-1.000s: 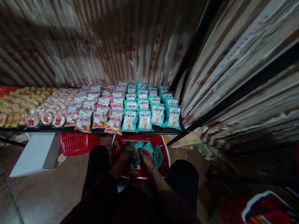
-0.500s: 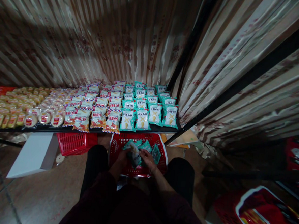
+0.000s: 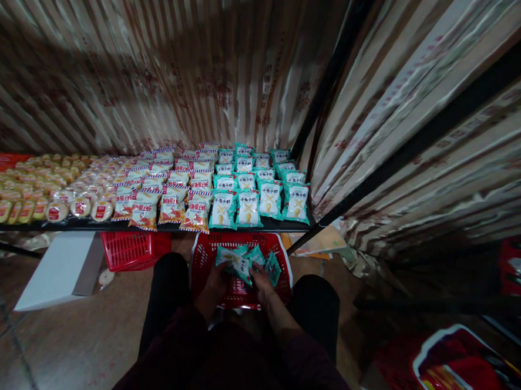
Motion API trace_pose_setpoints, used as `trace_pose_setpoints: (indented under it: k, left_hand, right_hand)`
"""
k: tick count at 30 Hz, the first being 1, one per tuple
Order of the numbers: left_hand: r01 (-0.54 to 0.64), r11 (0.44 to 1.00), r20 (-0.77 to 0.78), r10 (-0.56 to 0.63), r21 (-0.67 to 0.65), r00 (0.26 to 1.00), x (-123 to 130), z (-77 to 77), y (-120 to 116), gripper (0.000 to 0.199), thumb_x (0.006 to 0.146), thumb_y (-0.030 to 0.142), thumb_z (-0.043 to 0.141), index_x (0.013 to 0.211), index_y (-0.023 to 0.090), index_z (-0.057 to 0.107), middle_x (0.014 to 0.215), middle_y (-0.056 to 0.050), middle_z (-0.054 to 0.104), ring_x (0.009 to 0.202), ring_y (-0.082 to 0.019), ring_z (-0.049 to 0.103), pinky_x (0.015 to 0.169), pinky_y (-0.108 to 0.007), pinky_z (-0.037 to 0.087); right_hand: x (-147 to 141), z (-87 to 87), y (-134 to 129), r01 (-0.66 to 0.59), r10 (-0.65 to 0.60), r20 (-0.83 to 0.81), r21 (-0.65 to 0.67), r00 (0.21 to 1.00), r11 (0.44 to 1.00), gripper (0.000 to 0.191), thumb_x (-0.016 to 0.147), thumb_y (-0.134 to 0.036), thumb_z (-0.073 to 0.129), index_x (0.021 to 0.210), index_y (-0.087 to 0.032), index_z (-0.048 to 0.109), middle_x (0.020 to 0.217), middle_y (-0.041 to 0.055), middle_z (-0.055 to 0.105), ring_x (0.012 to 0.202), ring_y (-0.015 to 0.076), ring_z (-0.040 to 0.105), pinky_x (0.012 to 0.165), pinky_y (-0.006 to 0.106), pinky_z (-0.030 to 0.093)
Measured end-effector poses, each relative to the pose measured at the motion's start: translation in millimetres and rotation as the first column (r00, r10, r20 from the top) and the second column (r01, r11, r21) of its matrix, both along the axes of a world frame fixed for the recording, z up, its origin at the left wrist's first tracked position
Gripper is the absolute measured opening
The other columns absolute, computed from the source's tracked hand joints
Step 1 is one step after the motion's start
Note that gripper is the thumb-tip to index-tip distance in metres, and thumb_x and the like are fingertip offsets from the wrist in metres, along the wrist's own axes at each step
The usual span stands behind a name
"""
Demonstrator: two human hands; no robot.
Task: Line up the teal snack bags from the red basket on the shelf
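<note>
Over a red basket (image 3: 200,256) between the knees, my left hand (image 3: 218,276) and my right hand (image 3: 261,277) hold a teal-and-white snack bag (image 3: 239,267) by its two ends. The fingers of both hands are closed on it. More teal bags (image 3: 273,267) lie in the basket behind and to the right of it. Just beyond the basket, matching teal bags (image 3: 249,208) stand in rows on the right part of a black shelf (image 3: 170,229). White-and-orange snack bags (image 3: 144,208) stand to their left.
Wrapped round cakes (image 3: 102,210) and yellow packs fill the shelf's left part. Below are another red basket (image 3: 131,250) and a white box (image 3: 59,271). A black post (image 3: 353,198) slants up on the right. A full red basket (image 3: 461,372) sits at lower right.
The held bag has turned from a steep tilt to lying more nearly level, its printed side up. My left hand has moved slightly down.
</note>
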State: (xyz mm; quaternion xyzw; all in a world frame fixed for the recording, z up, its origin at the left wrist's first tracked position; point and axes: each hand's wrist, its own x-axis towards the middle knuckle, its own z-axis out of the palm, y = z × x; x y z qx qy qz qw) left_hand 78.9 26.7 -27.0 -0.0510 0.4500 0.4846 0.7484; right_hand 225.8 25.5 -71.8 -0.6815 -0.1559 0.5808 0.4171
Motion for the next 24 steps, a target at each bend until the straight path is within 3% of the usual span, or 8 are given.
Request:
trace_pose_setpoints:
  k: [5, 11, 15, 19, 22, 24]
  left_hand:
    - [0.119, 0.992, 0.072, -0.122, 0.051, 0.99, -16, -4.4, -5, 0.022, 0.078, 0.026, 0.065, 0.099, 0.018, 0.064, 0.086, -0.003, 0.071, 0.075, -0.017, 0.067, 0.068, -0.029, 0.054]
    - [0.191, 0.971, 0.087, -0.205, 0.146, 0.975, -10, -17.5, -4, 0.048, 0.081, 0.049, 0.059, 0.111, 0.012, 0.062, 0.102, -0.012, 0.07, 0.097, -0.025, 0.065, 0.086, -0.037, 0.052]
    - [0.247, 0.965, 0.033, -0.25, 0.091, 0.968, -6, -21.1, -6, 0.045, 0.08, 0.042, 0.063, 0.111, 0.01, 0.062, 0.101, -0.013, 0.07, 0.095, -0.026, 0.066, 0.083, -0.036, 0.053]
    - [0.358, 0.928, 0.036, -0.363, 0.101, 0.931, -6, -13.2, -10, 0.037, 0.075, 0.027, 0.068, 0.106, 0.007, 0.064, 0.095, -0.014, 0.072, 0.091, -0.025, 0.068, 0.081, -0.034, 0.053]
    - [0.321, 0.939, 0.027, -0.327, 0.125, 0.945, -8, -11.4, -13, 0.035, 0.072, 0.021, 0.07, 0.105, 0.008, 0.063, 0.092, -0.013, 0.072, 0.088, -0.025, 0.068, 0.081, -0.034, 0.054]
    - [0.256, 0.96, 0.011, -0.259, 0.117, 0.966, -9, -14.9, -13, 0.035, 0.073, 0.021, 0.069, 0.105, 0.01, 0.062, 0.091, -0.012, 0.072, 0.087, -0.025, 0.069, 0.079, -0.035, 0.054]
  right_hand:
    - [13, 0.6, 14, 0.038, -0.044, 0.061, 0.082, 0.997, 0.996, 0.044, 0.068, -0.019, 0.06, 0.112, -0.019, 0.064, 0.084, 0.0035, 0.073, 0.072, 0.0175, 0.068, 0.063, 0.026, 0.053]
    - [17, 4.4, 23, -0.012, -0.002, 0.081, 0.173, 0.997, 0.985, 0.043, 0.064, -0.022, 0.062, 0.106, -0.015, 0.067, 0.077, 0.003, 0.073, 0.066, 0.0162, 0.065, 0.062, 0.026, 0.052]
    - [17, 10.3, 29, -0.064, 0.048, 0.074, 0.237, 0.996, 0.969, 0.037, 0.061, -0.023, 0.063, 0.097, -0.017, 0.07, 0.083, 0.0031, 0.074, 0.075, 0.0177, 0.066, 0.07, 0.029, 0.053]
    - [14, 16.3, 37, -0.087, 0.066, 0.086, 0.273, 0.994, 0.958, 0.034, 0.058, -0.025, 0.067, 0.092, -0.021, 0.071, 0.094, 0.0024, 0.073, 0.09, 0.02, 0.066, 0.081, 0.031, 0.052]
    - [11, 18.6, 39, -0.044, 0.014, 0.108, 0.273, 0.994, 0.961, 0.043, 0.059, -0.028, 0.07, 0.102, -0.023, 0.067, 0.107, 0.0032, 0.07, 0.105, 0.0201, 0.061, 0.087, 0.03, 0.05]
    - [10, 18.7, 34, -0.014, -0.004, 0.078, 0.227, 0.997, 0.974, 0.05, 0.062, -0.031, 0.071, 0.11, -0.024, 0.061, 0.109, 0.0038, 0.069, 0.105, 0.019, 0.062, 0.084, 0.028, 0.051]
